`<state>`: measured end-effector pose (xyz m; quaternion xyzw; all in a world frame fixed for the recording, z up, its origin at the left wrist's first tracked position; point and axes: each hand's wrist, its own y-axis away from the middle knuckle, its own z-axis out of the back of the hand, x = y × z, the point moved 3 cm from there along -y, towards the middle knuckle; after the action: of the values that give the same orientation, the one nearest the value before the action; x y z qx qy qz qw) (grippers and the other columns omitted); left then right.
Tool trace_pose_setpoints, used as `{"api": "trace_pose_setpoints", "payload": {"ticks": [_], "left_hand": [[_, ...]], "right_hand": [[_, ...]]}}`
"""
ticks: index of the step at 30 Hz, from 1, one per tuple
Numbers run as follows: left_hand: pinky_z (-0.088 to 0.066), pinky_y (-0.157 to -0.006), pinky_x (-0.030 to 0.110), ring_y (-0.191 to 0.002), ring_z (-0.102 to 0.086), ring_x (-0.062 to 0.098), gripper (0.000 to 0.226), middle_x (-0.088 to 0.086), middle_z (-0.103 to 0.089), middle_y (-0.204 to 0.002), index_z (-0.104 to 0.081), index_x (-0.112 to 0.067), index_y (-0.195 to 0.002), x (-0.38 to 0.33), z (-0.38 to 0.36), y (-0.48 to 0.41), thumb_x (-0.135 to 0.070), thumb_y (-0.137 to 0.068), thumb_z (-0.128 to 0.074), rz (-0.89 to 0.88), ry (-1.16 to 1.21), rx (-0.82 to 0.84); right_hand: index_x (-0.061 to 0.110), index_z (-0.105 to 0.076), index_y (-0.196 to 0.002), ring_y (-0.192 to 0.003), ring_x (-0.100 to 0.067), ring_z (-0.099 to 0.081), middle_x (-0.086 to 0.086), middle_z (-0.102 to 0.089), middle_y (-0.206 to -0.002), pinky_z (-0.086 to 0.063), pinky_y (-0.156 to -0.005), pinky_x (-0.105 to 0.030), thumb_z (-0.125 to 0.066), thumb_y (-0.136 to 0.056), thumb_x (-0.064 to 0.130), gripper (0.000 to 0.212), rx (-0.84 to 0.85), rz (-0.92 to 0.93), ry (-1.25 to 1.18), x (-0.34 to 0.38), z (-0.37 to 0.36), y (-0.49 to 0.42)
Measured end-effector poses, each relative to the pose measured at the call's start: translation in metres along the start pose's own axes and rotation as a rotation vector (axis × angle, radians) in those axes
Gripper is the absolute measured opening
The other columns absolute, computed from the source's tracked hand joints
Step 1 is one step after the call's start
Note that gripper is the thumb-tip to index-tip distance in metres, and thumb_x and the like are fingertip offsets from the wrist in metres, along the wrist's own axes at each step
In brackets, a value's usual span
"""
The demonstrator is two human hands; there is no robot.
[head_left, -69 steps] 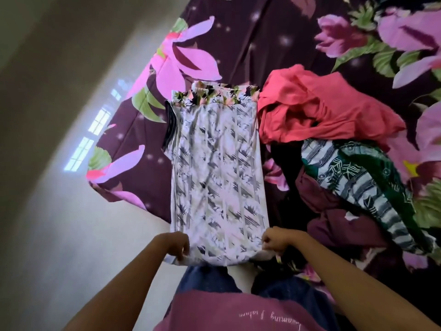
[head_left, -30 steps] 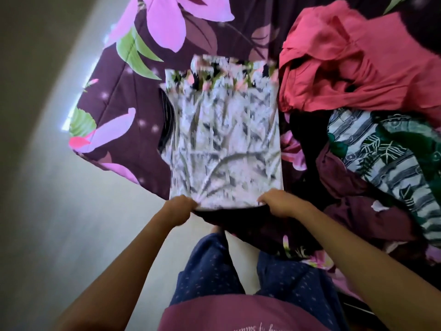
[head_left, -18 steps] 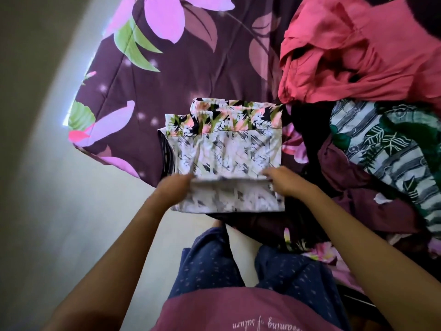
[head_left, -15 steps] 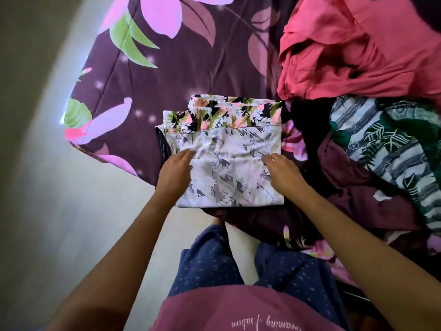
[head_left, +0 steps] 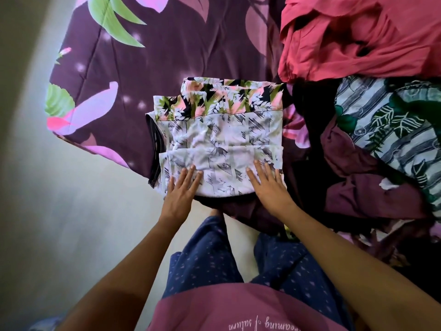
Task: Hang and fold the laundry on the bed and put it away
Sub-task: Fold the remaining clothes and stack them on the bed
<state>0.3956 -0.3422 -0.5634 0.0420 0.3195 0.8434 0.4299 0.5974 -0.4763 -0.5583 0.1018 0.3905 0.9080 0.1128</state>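
My left hand [head_left: 180,189] and right hand [head_left: 268,185] both lie flat with fingers straight, pressing on the near fold of the white printed garment [head_left: 219,144]; neither grips anything. The garment sits folded into a squat rectangle under my fingers on the floral bedspread [head_left: 167,56], its pink-and-green band beyond my fingertips. Right of my right hand lies a maroon garment [head_left: 372,194], past it a green-and-white leaf-print cloth [head_left: 393,130], and farther off a crumpled red garment [head_left: 358,37]
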Motion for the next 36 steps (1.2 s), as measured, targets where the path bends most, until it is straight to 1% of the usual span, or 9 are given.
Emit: {"api": "trace_pose_setpoints", "payload": {"ticks": [3,5,7,10,14,20,26,29,36], "left_hand": [[-0.030,-0.102,0.066,-0.134,-0.020,0.053,0.082,0.031,-0.018,-0.149,-0.025,0.001,-0.144,-0.008,0.008,0.005,0.026,-0.069,-0.046,-0.048,-0.035,0.148],[-0.014,-0.114,0.052,-0.143,-0.005,0.041,0.075,0.021,0.001,-0.156,-0.004,-0.009,-0.150,-0.013,0.020,0.015,0.017,-0.084,-0.031,-0.097,-0.088,0.440],[-0.020,-0.112,0.043,-0.140,-0.022,0.031,0.069,0.014,-0.017,-0.155,-0.014,-0.016,-0.150,-0.007,0.033,0.018,0.012,-0.089,-0.028,-0.125,0.000,0.711],[-0.044,-0.095,0.044,-0.104,-0.055,0.027,0.047,0.015,-0.054,-0.129,-0.046,-0.012,-0.135,0.007,0.060,0.005,0.001,-0.091,-0.037,-0.114,0.165,0.856],[-0.038,-0.096,0.037,-0.119,-0.050,0.029,0.047,0.016,-0.051,-0.133,-0.047,-0.011,-0.133,0.019,0.103,-0.050,0.003,-0.088,-0.042,-0.009,0.098,0.529],[-0.018,-0.113,0.049,-0.140,-0.023,0.034,0.062,0.018,-0.012,-0.155,-0.020,-0.011,-0.148,0.007,0.127,-0.100,-0.001,-0.092,-0.046,0.098,0.212,-0.076],[-0.015,-0.114,0.043,-0.142,-0.021,0.028,0.050,0.013,-0.017,-0.155,-0.037,-0.010,-0.141,-0.031,0.077,-0.074,-0.007,-0.093,-0.047,-0.002,0.255,0.009],[-0.012,-0.113,0.043,-0.143,-0.015,0.027,0.051,0.011,-0.013,-0.156,-0.037,-0.011,-0.141,-0.034,0.056,-0.062,-0.007,-0.091,-0.049,-0.007,0.253,0.062],[-0.017,-0.114,0.044,-0.143,-0.016,0.029,0.047,0.016,-0.018,-0.154,-0.044,-0.007,-0.136,-0.039,0.058,-0.066,-0.003,-0.089,-0.049,0.037,0.349,0.047]], "right_hand": [[0.011,0.003,-0.151,-0.142,-0.046,0.006,-0.021,0.011,-0.156,-0.005,-0.116,-0.056,-0.033,-0.088,-0.015,0.077,0.135,0.032,0.010,0.003,0.006,0.014],[0.012,-0.007,-0.151,-0.142,-0.044,-0.007,-0.021,-0.002,-0.156,-0.013,-0.115,-0.054,-0.032,-0.092,-0.009,0.068,0.306,0.078,-0.020,0.005,0.013,0.024],[0.009,-0.026,-0.146,-0.136,-0.035,-0.030,-0.020,-0.023,-0.152,-0.029,-0.109,-0.045,-0.034,-0.093,-0.004,0.056,0.523,0.172,-0.137,0.005,0.023,0.031],[0.008,-0.050,-0.119,-0.112,-0.023,-0.048,-0.016,-0.049,-0.133,-0.037,-0.087,-0.032,-0.042,-0.089,-0.001,0.032,0.620,0.247,-0.267,-0.005,0.054,0.026],[0.000,-0.047,-0.129,-0.121,-0.028,-0.048,-0.018,-0.051,-0.133,-0.037,-0.091,-0.029,-0.045,-0.088,-0.005,0.041,0.301,0.096,-0.344,-0.037,0.095,-0.009],[0.005,-0.054,-0.123,-0.117,-0.033,-0.050,-0.018,-0.054,-0.126,-0.038,-0.095,-0.037,-0.050,-0.083,-0.004,0.041,-0.357,-0.302,-0.679,-0.083,0.100,-0.048],[0.002,-0.034,-0.136,-0.125,-0.035,-0.043,-0.022,-0.039,-0.138,-0.039,-0.103,-0.038,-0.075,-0.077,0.029,0.077,-0.191,-0.803,-1.194,-0.073,0.016,-0.025],[0.002,-0.037,-0.132,-0.116,-0.027,-0.054,-0.013,-0.049,-0.133,-0.047,-0.097,-0.041,-0.086,-0.063,0.035,0.091,-0.144,-0.878,-1.416,-0.072,0.000,-0.025],[-0.002,-0.059,-0.114,-0.077,-0.014,-0.068,-0.011,-0.068,-0.107,-0.059,-0.067,-0.030,-0.080,-0.068,0.002,0.050,-0.121,-0.753,-1.828,-0.068,0.022,-0.035]]}}
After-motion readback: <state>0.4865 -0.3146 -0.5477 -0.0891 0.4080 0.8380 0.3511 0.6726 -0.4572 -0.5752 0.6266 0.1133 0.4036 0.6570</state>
